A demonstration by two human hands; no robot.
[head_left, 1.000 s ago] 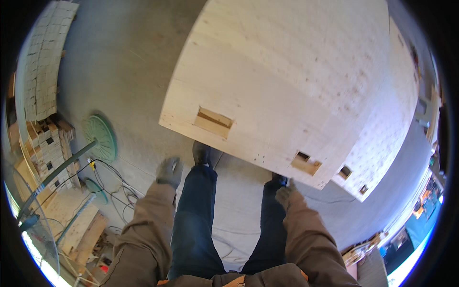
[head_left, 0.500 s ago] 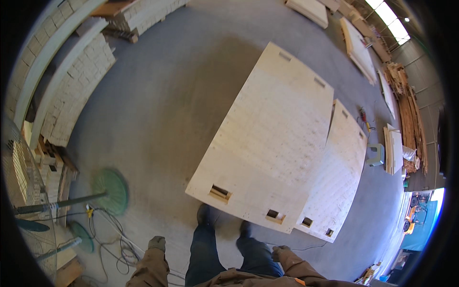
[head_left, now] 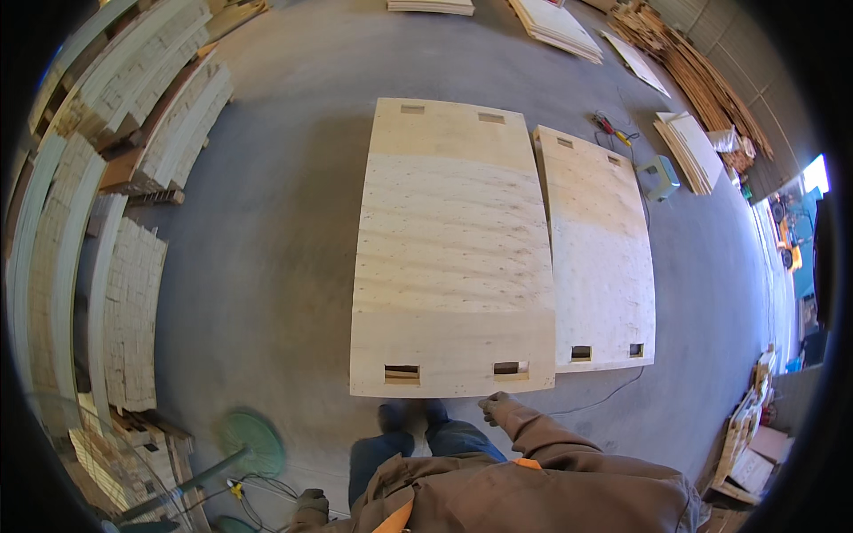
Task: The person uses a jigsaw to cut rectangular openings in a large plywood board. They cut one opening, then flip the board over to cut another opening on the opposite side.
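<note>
Big pale rectangular plywood panel (head_left: 453, 266) with four cutouts lies right ahead of the dark shoes (head_left: 392, 417), long axis running straight away from the wearer. Right grey-gloved hand (head_left: 498, 407) is at its near edge, can't tell if touching or how open; left grey-gloved hand (head_left: 311, 508)'s back left of it, can't tell either. Narrower pale plywood panel (head_left: 600, 275) blocks its right side, green round stand base (head_left: 258, 441)'s off its near-left corner.

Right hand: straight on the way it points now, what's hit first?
Likely the near edge of the larger wooden panel, just ahead and to the left of the right hand. Height is unclear, so it might pass above the panel.
</note>
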